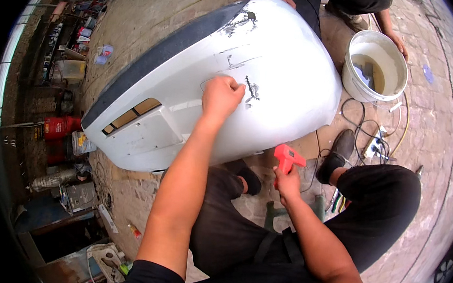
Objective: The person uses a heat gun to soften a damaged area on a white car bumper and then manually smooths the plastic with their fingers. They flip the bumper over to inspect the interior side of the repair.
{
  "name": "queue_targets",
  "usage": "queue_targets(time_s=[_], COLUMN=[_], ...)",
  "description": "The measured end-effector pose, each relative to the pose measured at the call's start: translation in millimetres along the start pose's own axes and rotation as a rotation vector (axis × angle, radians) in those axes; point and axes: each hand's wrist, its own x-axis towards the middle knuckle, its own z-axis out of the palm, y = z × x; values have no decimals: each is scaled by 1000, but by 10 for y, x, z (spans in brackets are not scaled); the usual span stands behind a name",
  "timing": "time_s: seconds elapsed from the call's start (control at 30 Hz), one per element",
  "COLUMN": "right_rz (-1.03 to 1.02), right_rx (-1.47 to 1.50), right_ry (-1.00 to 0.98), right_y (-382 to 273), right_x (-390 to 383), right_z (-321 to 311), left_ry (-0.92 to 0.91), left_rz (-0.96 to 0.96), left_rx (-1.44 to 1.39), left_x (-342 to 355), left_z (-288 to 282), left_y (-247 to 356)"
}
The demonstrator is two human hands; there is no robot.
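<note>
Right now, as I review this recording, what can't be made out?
Head view throughout:
Left hand: its curled fingers hide whether it holds anything.
Red gun-shaped tool: the right hand covers part of its handle.
Silver bumper: its outer shell hides the underside.
Co-worker: the top edge cuts off the head.

Text, numbers, signs — none readable
</note>
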Motion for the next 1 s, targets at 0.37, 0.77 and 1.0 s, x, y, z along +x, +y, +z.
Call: queue_targets(time_s=[0.37, 0.77, 1.0], right_rz=[96, -407, -384], right_rx=[-165, -1155, -1598], right_ry=[-155, -162, -263], right_y=[162, 641, 650], right_x=[85, 580, 975], right_z=[-98, -469, -805], left_ry=[185, 39, -198], left_rz=[375, 502, 484], left_rx=[14, 588, 697], left_x=[-353, -544, -972], left_z=[-69, 125, 122], left_y=[66, -149, -266])
